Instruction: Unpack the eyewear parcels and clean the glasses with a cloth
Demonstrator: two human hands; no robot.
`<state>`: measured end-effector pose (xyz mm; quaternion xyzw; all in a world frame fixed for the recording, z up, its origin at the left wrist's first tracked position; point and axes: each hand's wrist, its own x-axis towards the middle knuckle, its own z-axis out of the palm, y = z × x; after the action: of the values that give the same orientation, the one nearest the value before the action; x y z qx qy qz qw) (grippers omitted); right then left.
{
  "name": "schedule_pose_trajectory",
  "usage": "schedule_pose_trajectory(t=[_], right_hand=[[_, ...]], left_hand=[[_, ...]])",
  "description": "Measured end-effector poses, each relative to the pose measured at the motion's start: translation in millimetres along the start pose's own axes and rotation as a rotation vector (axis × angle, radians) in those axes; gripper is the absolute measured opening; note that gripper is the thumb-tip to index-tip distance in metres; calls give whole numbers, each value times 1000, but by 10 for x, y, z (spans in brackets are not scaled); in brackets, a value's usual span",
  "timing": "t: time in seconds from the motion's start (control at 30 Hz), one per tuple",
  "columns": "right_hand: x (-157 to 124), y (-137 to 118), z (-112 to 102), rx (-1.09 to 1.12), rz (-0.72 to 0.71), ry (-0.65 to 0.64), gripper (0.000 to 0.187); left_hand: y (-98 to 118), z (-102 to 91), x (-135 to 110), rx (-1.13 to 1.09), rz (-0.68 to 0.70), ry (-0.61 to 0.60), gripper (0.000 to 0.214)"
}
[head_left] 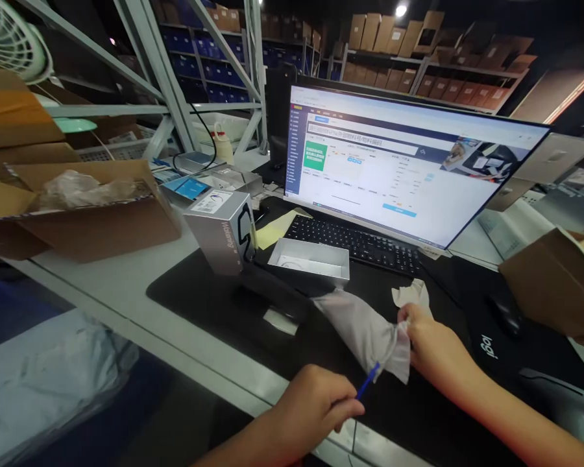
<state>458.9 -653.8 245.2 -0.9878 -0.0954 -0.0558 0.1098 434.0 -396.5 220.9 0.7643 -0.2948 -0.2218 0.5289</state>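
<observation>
My left hand (318, 403) is closed, with thumb and fingertips pinching a thin blue stick-like piece (368, 381). The far end of that piece meets the neck of a soft pale grey pouch (360, 324). My right hand (433, 340) is closed on the gathered end of the pouch, which lies slantwise on the black desk mat (189, 295). What fills the pouch is hidden. Right behind my right hand, a crumpled white paper (415, 294) sticks up. An open grey box tray (309, 259) and a taller silver-grey box (224, 233) stand beyond the pouch.
A monitor (370, 188) and a black keyboard (355, 243) stand at the back. On the right are a mouse (505, 314) and a cardboard box (555, 282). An open carton (102, 224) with clear plastic sits left. A dark scanner-like object (272, 292) lies near the pouch.
</observation>
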Motion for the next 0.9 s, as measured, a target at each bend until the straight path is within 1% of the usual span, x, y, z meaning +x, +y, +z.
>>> schedule_pose_trajectory(t=[0.03,0.07,0.13,0.17,0.2,0.23,0.27,0.3,0.33,0.37,0.4,0.43,0.47,0.53,0.57,0.63,0.73,0.77,0.8,0.83,0.9], right_hand=[[-35,42,13,13,1,-62,12],[-56,87,6,83,-16,-138,12],[-62,204,-65,361,-63,-290,8],[-51,281,-123,529,-37,-322,7],[-35,369,-186,688,50,-304,11],[-17,465,-247,824,198,-232,19],[0,562,-298,932,380,-120,27],[15,656,-333,1012,559,3,33],[26,742,-350,1074,700,109,37],[35,816,-349,1128,791,179,40],[41,879,-331,1178,834,217,41],[47,930,-301,1221,847,234,42],[55,973,-264,1254,847,243,40],[77,1037,-192,1293,842,274,32],[95,1058,-166,1301,838,296,29],[142,1063,-146,1307,821,331,29],[215,921,-166,1322,768,321,37],[227,824,-167,1319,734,298,42],[229,703,-156,1286,664,255,49],[218,565,-128,1211,555,195,62],[170,272,-18,923,248,43,99]], left_hand=[[-3,-11,-4,25,19,-49,29],[-15,-26,-6,53,37,-79,27],[-66,-72,-11,96,36,-81,23],[-101,-100,-18,117,15,-59,23],[-139,-128,-29,136,-11,-34,24],[-174,-153,-43,150,-34,-14,26],[-206,-170,-58,157,-42,-11,27],[-230,-179,-71,164,-25,-30,27],[-248,-179,-80,176,13,-62,27],[-259,-171,-83,193,59,-99,26],[-266,-159,-77,216,107,-131,26],[-271,-143,-62,246,148,-151,27],[-277,-128,-41,282,175,-156,28],[-296,-101,18,379,202,-115,30],[-308,-90,51,456,214,-74,29],[-328,-73,114,626,231,26,27],[-304,-69,182,815,284,194,25],[-274,-74,200,860,325,255,26],[-234,-83,216,905,368,317,25],[-186,-93,232,955,405,384,24],[-82,-114,266,1031,422,490,19]])
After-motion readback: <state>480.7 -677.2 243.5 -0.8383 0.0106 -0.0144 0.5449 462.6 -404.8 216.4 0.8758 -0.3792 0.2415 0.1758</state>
